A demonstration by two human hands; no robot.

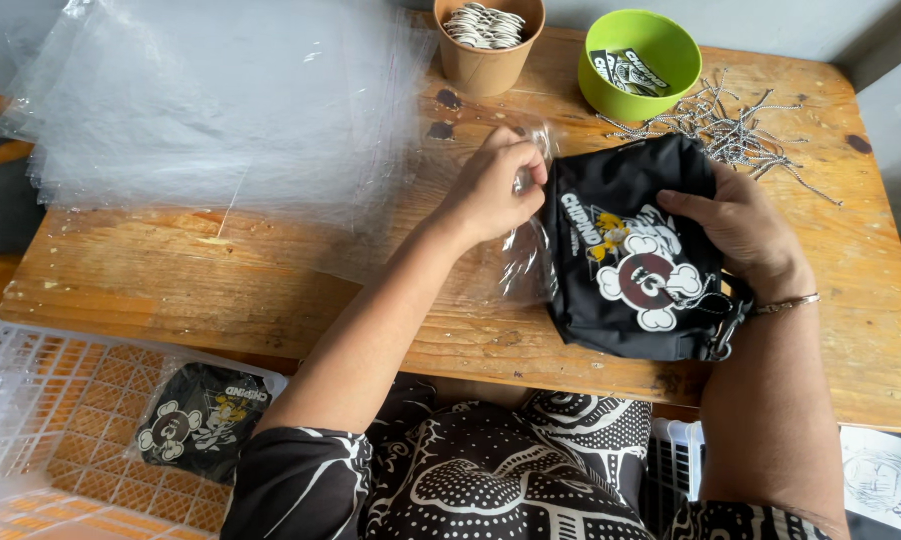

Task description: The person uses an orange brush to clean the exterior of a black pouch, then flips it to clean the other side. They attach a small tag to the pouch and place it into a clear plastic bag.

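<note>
Hands at mid-worktop. Right hand fingers clamped on black printed pouch, lying flat. Left hand fingers pinched together on mouth of clear plastic bag touching pouch's left edge. Stack of clear bags behind, left.

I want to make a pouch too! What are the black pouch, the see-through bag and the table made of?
Black pouch: probably woven fabric, matte, soft folds, printed cartoon. See-through bag: thin glossy plastic film, crinkled, shining where the left hand pinches it. Table: bare wood, visible grain, dark stains, worn finish.
</note>
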